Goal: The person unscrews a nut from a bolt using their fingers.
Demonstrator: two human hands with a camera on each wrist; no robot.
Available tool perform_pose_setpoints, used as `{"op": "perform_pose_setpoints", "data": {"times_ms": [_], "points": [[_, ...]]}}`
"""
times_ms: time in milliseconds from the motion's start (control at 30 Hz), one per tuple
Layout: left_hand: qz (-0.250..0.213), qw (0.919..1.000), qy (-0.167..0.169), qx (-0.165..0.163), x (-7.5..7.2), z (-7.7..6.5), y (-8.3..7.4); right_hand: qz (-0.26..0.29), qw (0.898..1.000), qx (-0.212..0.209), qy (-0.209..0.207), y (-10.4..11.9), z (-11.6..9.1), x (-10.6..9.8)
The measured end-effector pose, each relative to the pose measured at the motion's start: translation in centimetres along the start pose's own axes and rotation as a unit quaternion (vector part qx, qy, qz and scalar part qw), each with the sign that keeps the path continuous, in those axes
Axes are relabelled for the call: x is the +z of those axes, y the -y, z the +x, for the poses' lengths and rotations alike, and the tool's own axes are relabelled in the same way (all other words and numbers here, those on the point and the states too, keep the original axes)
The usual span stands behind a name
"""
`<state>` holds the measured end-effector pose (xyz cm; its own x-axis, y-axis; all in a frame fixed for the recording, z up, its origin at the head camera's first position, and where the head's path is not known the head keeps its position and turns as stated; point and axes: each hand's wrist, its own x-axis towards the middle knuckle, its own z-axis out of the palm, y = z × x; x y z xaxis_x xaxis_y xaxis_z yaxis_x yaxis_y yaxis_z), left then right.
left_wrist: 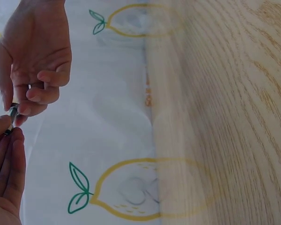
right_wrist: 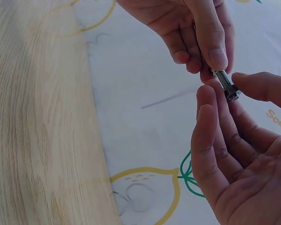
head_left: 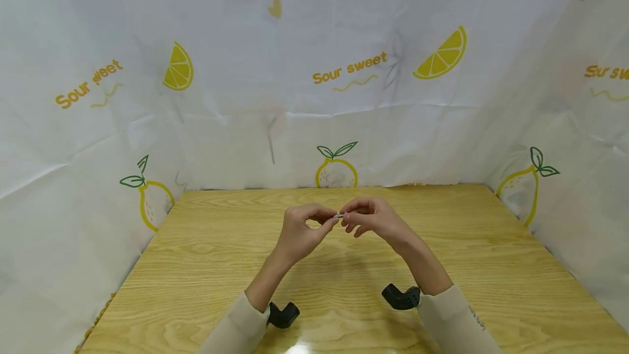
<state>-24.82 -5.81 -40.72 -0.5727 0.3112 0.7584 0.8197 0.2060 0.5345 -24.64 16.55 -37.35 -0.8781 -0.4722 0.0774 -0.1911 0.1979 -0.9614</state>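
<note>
Metal bolt (right_wrist: 223, 79) pinched by both hands (head_left: 301, 231) (head_left: 382, 222) hangs above the table (head_left: 196, 272), well inside its side edges.

the work surface is a light wooden tabletop (head_left: 206, 272) with visible grain. white printed cloth (head_left: 236, 59) encloses it at the rear, left and right; creases run across the panels. the print comprises yellow lemon slices (head_left: 440, 53), small hearts (head_left: 275, 8), orange "sour sweet" lettering (head_left: 350, 68) and, near table level, outlined lemons (head_left: 336, 172) with green leaves. a bright reflection (head_left: 298, 348) lies at the near edge of the tabletop.
</note>
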Motion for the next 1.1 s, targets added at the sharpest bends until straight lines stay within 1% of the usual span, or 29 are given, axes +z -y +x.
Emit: {"op": "perform_pose_setpoints", "data": {"times_ms": [133, 333, 600, 900, 1100], "points": [[-0.001, 1.0000, -0.001, 0.001, 0.04, 0.02, 0.01, -0.005, 1.000, -0.017, 0.002, -0.03, -0.11, -0.10], [0.009, 1.0000, -0.001, -0.002, 0.08, 0.00, 0.06, -0.007, 1.000, -0.017, -0.006, 0.08, -0.25, -0.05], [0.008, 1.0000, 0.000, -0.002, 0.08, -0.06, 0.12, -0.012, 1.000, -0.017, -0.012, 0.29, -0.31, -0.07], [0.006, 1.0000, 0.001, -0.001, 0.09, -0.05, 0.18, -0.003, 0.999, -0.037, -0.018, 0.43, -0.47, -0.11], [0.003, 1.0000, 0.002, 0.000, 0.13, -0.09, 0.16, -0.001, 0.999, -0.040, -0.018, 0.29, -0.40, -0.20]]}}
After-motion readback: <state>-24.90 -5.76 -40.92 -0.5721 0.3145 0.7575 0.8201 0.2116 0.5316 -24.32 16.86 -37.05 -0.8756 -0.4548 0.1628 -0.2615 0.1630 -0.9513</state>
